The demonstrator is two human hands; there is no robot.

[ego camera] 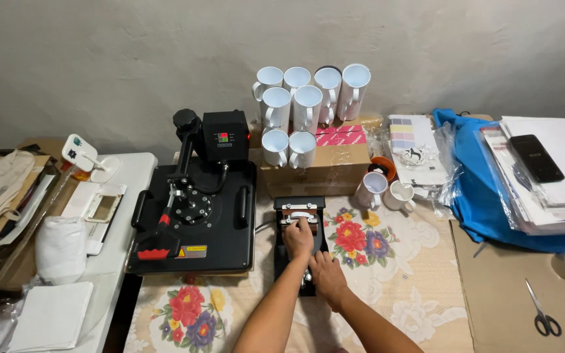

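— Two presses sit on the flowered tablecloth [420, 248]. Which one is being worked?

— Not the big flat heat press [194, 216] at nine o'clock of the hands. The small mug press [301, 252], at the centre of the cloth, just right of the big one. It looks like stiff, heavy metal, so I judge it won't slide easily, though its heating part may be hot; the lever and frame look like the safe places to grip.

— And the hands?

— The left hand [299, 238] reaches to twelve o'clock, its fingers curled together over the white mug [297, 218] lying in the clamp. The right hand [325, 274] lies at six o'clock on the lower end of the press, over the lever; I cannot tell whether those fingers are closed around it.

— The mug itself?

— Probably ceramic: hard, smooth, breakable. The handle is the natural hold.

— Anything smaller around?

— Stacked white mugs [308, 98] on a cardboard box [322, 167] at twelve o'clock, a phone [536, 157] at two, scissors [543, 314] at four.
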